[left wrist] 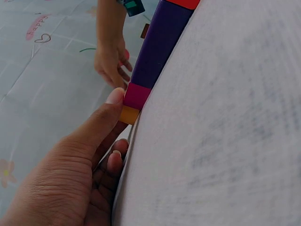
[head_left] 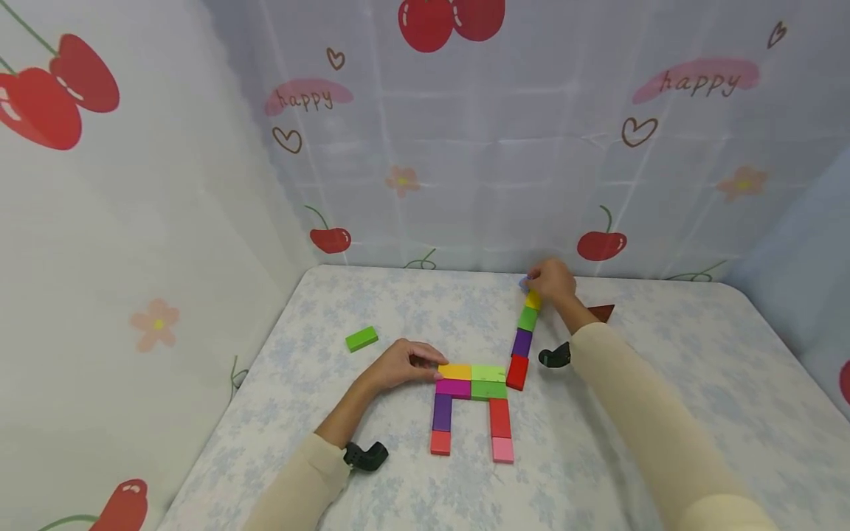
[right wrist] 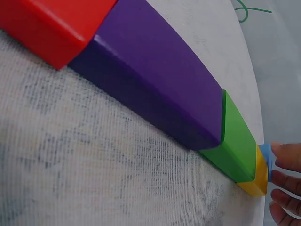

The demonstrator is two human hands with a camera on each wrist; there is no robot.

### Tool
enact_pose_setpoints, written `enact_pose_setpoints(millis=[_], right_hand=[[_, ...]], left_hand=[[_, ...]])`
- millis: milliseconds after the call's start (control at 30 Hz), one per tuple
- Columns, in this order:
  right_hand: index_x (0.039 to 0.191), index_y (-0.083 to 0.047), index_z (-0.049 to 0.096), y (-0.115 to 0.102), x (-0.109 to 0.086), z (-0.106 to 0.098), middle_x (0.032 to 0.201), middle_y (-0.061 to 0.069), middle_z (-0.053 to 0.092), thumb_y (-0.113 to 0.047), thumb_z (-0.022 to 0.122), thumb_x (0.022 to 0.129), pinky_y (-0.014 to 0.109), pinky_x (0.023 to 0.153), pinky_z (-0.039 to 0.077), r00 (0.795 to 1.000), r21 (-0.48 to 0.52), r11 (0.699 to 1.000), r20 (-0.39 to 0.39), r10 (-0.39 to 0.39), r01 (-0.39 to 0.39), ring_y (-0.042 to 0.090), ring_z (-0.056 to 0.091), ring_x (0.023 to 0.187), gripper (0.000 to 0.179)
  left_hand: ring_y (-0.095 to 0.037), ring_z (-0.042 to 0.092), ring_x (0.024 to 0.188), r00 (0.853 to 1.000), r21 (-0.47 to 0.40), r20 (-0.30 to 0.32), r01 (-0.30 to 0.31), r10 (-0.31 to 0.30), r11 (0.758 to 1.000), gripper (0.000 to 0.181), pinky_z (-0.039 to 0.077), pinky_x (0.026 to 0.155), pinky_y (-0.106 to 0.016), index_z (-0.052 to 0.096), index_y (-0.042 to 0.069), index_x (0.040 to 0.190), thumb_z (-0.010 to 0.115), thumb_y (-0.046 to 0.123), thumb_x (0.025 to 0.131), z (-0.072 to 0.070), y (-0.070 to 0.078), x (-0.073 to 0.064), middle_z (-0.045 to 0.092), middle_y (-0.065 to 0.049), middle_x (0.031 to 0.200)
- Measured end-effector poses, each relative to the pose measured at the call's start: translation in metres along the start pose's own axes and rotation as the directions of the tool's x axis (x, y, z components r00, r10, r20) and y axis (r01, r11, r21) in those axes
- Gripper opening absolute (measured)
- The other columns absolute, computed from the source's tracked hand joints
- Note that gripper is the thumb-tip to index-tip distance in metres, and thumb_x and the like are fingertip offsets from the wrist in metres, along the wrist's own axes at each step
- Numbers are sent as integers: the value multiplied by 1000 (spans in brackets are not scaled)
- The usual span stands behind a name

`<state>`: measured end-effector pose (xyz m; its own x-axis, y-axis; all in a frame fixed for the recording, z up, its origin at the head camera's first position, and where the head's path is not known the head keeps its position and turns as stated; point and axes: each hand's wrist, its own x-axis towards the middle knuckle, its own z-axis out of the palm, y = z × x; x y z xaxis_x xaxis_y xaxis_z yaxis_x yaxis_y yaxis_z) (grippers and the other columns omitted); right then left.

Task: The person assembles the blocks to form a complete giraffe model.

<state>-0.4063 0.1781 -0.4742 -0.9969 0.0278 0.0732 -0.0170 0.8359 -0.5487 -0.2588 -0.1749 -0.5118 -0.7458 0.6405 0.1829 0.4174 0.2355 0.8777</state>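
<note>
Flat coloured blocks form a figure on the table. At the left end of its body, my left hand (head_left: 403,363) touches the orange block (head_left: 455,372) with thumb and index finger, the thumb also at the magenta block (left wrist: 136,96). My right hand (head_left: 553,280) pinches a light blue block (right wrist: 265,153) at the far end of a slanting row. That row runs on through a yellow block (head_left: 533,299), a green block (right wrist: 235,141), a purple block (right wrist: 160,66) and a red block (head_left: 517,372). My right fingers partly hide the blue block.
A loose green block (head_left: 361,338) lies at the left. Beyond my right forearm is a brown triangular block (head_left: 601,313), partly covered. Two block legs, one starting with a purple block (head_left: 441,412), extend towards me. A printed curtain (head_left: 505,184) hangs behind the table's far edge.
</note>
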Motion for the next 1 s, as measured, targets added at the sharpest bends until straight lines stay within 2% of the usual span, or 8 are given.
enact_pose_setpoints(millis=[200,367,600,767,1000], right_hand=[[116,2,75,-3,2,4,110,19,71,-17,75,93,41,75,52,1000,-39,999,5,3,-2,34,65,94,30],[117,1,74,-5,7,7,111,19,71,-18,74,93,41,74,53,999,-78,996,-3,-41,40,33,65,95,31],[122,2,71,-1,8,2,114,20,70,-17,72,95,43,76,53,996,-50,995,-32,-86,84,34,64,96,33],[124,4,69,3,7,-10,116,23,68,-13,69,95,48,82,52,993,-63,991,-15,-116,115,37,62,100,34],[121,6,70,19,5,-15,113,22,68,-10,68,96,51,84,51,997,-71,994,-17,-79,78,38,61,99,30]], left_hand=[[-14,65,91,1000,6,-14,20,-20,1000,27,50,73,-23,78,4,114,80,4,87,2,-22,3,74,-10,114],[-14,66,95,999,-7,-28,30,-30,1000,27,51,74,-25,80,11,113,82,9,86,1,-23,2,75,-2,113],[-14,66,95,1000,-9,-1,18,-18,1000,27,53,75,-26,79,10,113,82,12,87,3,-24,2,75,-4,113],[-12,65,92,1000,0,-30,9,-9,1000,27,50,72,-23,79,5,113,81,4,86,4,-18,1,75,-8,112],[-13,65,91,1000,-14,-4,-16,16,1000,27,50,72,-23,76,-4,113,79,0,87,1,1,-1,73,-18,113]])
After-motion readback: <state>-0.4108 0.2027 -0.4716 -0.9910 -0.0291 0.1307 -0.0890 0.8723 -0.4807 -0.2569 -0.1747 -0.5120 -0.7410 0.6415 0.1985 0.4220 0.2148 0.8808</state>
